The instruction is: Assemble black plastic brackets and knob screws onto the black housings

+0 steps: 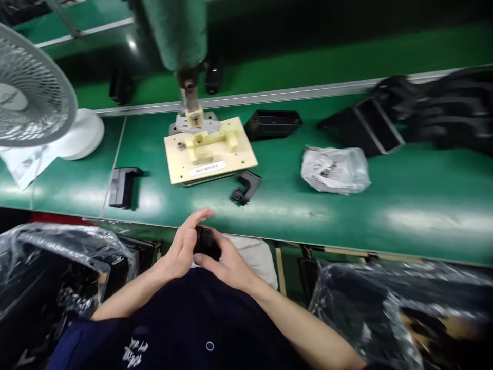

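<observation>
A small black plastic part [207, 242] is between my hands, just in front of the bench edge. My right hand [231, 262] is closed round its right side, thumb across the near face. Against its left side rests my left hand [184, 245], index finger stretched out beyond it; the other fingers are partly hidden. On the bench ahead is a cream fixture plate [175, 163] with raised blocks, under the green press head [179, 36]. A black hook-shaped part [246, 187] lies by its front edge, and a black block-like part [122, 186] sits to the left.
A grey fan [31, 92] stands at the left. Behind the plate is a black tray-like part [274, 123]. A clear bag [334, 169] of small pieces and several black parts [442, 108] lie to the right. Plastic-lined bins [119, 246] [339, 277] flank me below the bench.
</observation>
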A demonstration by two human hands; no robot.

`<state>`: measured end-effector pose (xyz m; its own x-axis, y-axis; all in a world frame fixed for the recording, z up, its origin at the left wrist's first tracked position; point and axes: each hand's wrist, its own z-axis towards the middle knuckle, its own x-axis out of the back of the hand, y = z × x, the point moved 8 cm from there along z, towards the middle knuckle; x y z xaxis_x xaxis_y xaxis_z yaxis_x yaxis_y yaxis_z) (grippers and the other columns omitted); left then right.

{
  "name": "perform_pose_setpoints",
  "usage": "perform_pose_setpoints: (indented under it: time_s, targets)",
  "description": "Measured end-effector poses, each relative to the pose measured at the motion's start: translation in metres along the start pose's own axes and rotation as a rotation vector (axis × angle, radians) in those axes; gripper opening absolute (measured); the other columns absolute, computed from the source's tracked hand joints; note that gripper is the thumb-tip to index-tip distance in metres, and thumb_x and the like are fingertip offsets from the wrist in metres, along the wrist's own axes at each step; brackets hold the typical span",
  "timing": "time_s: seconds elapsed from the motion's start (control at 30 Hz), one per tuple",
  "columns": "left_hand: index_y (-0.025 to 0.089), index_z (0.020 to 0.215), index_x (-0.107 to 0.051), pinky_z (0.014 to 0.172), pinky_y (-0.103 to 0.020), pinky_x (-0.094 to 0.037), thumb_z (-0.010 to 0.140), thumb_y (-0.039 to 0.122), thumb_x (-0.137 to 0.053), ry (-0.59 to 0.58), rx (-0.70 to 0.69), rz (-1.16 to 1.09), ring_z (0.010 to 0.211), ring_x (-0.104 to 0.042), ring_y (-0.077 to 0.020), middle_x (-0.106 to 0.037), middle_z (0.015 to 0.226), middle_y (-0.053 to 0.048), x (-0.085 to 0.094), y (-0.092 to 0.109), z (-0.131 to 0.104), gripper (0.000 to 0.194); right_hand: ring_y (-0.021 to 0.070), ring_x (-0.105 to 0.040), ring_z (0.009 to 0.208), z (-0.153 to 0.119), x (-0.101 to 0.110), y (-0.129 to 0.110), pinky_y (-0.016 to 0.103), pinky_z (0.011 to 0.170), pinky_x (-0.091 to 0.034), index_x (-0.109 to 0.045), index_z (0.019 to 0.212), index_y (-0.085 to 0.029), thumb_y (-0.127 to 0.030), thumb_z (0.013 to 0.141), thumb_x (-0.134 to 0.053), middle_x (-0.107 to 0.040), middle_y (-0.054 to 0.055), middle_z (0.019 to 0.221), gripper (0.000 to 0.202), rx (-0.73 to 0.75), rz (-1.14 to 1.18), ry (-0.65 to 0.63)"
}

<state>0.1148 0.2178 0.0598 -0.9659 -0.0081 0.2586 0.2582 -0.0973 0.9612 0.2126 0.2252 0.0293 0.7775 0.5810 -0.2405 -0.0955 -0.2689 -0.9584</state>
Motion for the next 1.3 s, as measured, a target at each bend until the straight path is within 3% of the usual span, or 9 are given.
perform_pose_setpoints:
  time_s: [0.13, 0.23, 0.33, 0.47, 0.63, 0.83, 0.97, 1.07, 1.3]
  targets:
    - [0.016, 0.135, -0.044, 0.111, -0.049, -0.038, 0.096, 0.045, -0.039, 0.335, -0.206, 0.617, 0.131, -0.047, -0.0275, -0.054, 0.135, -0.016, 0.075, 0.022, 0.027, 0.049, 0.0247, -0.068, 0.083, 0.007, 0.001, 0.002, 0.039, 0.07, -0.056, -0.047, 0.124, -0.022, -0.049, 0.081, -0.069, -0.066, 0.008, 0.098, 0.055, -0.114, 0.328, -0.043]
    - [0.008, 0.128, -0.046, 0.114, -0.055, -0.031, 0.083, 0.04, -0.057, 0.637, 0.076, 0.969, 0.136, -0.037, -0.036, -0.044, 0.14, -0.024, 0.158, -0.001, 0.032, 0.056, 0.024, -0.068, 0.074, 0.009, 0.005, 0.005, 0.038, 0.065, -0.055, -0.042, 0.127, -0.024, -0.051, 0.081, -0.069, -0.066, 0.006, 0.091, 0.06, -0.131, 0.518, 0.023]
    - [0.011, 0.109, -0.054, 0.102, -0.06, -0.041, 0.064, 0.038, -0.071, 0.627, 0.503, 0.904, 0.117, -0.053, -0.0421, -0.06, 0.113, -0.022, 0.221, -0.049, 0.027, 0.055, 0.0234, -0.069, 0.074, 0.011, 0.008, 0.007, 0.038, 0.067, -0.055, -0.041, 0.126, -0.024, -0.048, 0.076, -0.074, -0.067, 0.005, 0.089, 0.064, -0.128, 0.603, 0.066]
    - [0.02, 0.079, -0.049, 0.093, -0.064, -0.045, 0.062, 0.033, -0.064, 0.634, 0.559, 0.814, 0.09, -0.061, -0.0372, -0.055, 0.073, -0.006, 0.249, -0.065, 0.018, 0.027, 0.0241, -0.069, 0.082, 0.013, 0.014, 0.005, 0.039, 0.074, -0.055, -0.046, 0.12, -0.024, -0.044, 0.069, -0.08, -0.068, 0.006, 0.095, 0.064, -0.093, 0.627, 0.074]
    - [0.018, 0.088, -0.051, 0.082, -0.055, -0.053, 0.061, 0.047, -0.064, 0.638, 0.497, 0.55, 0.08, -0.064, -0.0297, -0.06, 0.078, -0.006, 0.219, -0.061, -0.01, 0.042, 0.0216, -0.069, 0.079, 0.015, 0.022, 0.0, 0.039, 0.08, -0.054, -0.05, 0.115, -0.023, -0.042, 0.066, -0.083, -0.069, 0.004, 0.091, 0.062, -0.041, 0.623, 0.117]
    - [0.014, 0.106, -0.061, 0.06, -0.037, -0.056, 0.07, 0.066, -0.063, 0.215, 0.348, -0.27, 0.071, -0.067, -0.0252, -0.07, 0.093, -0.015, 0.127, -0.059, -0.026, 0.063, 0.0202, -0.067, 0.073, 0.02, 0.029, -0.002, 0.034, 0.072, -0.055, -0.06, 0.103, -0.018, -0.048, 0.068, -0.079, -0.069, 0.006, 0.087, 0.05, -0.048, 0.767, 0.096]
    - [0.016, 0.107, -0.062, 0.062, -0.032, -0.055, 0.076, 0.038, -0.073, 0.097, -0.038, 0.356, 0.072, -0.068, -0.022, -0.071, 0.09, -0.009, 0.118, -0.009, -0.016, 0.04, 0.0214, -0.066, 0.088, 0.021, 0.032, -0.012, 0.037, 0.093, -0.05, -0.066, 0.098, -0.016, -0.055, 0.073, -0.074, -0.069, 0.005, 0.085, 0.047, 0.048, 0.849, -0.01]
    - [0.012, 0.108, -0.061, 0.074, -0.039, -0.057, 0.081, 0.022, -0.068, -0.207, -0.45, 0.908, 0.088, -0.068, -0.0282, -0.069, 0.104, -0.017, 0.084, 0.025, -0.009, 0.031, 0.0275, -0.059, 0.111, 0.019, 0.026, -0.018, 0.044, 0.109, -0.037, -0.069, 0.095, -0.016, -0.058, 0.07, -0.073, -0.068, 0.01, 0.1, 0.049, 0.071, 0.794, -0.154]
    - [0.003, 0.089, -0.062, 0.07, -0.04, -0.058, 0.089, 0.011, -0.046, -0.674, -0.861, 1.188, 0.084, -0.068, -0.0294, -0.068, 0.1, -0.025, 0.032, 0.029, -0.01, 0.017, 0.0316, -0.035, 0.137, 0.01, 0.001, -0.003, 0.045, 0.109, -0.033, -0.073, 0.096, -0.02, -0.039, 0.068, -0.08, -0.063, 0.008, 0.118, 0.035, 0.097, 0.448, -0.471]
